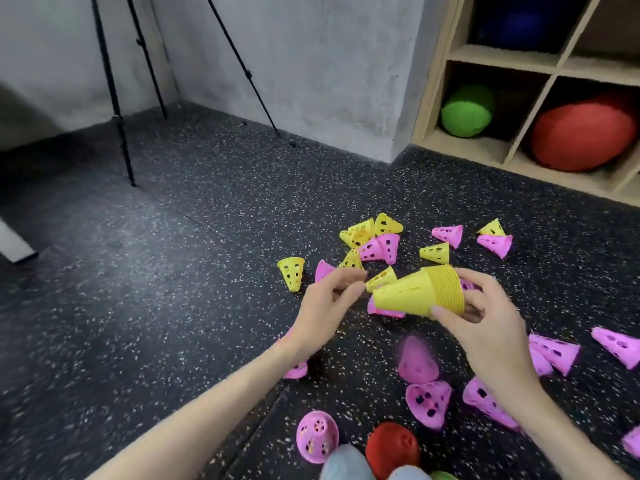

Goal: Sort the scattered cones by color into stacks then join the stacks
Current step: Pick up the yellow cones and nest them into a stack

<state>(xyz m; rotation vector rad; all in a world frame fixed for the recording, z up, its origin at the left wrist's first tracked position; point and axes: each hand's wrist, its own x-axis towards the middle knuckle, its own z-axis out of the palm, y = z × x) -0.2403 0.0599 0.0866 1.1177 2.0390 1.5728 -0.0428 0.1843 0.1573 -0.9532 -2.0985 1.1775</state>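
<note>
Speckled black rubber floor [173,306] carries the loose yellow and pink cones. My right hand [485,320] grips the yellow stack [419,294] by its wide end, held above the floor. My left hand [329,299] pinches a single yellow cone [381,278] at the stack's narrow tip. I judge yellow stacking is under way; next, seat that cone squarely on the stack.
</note>
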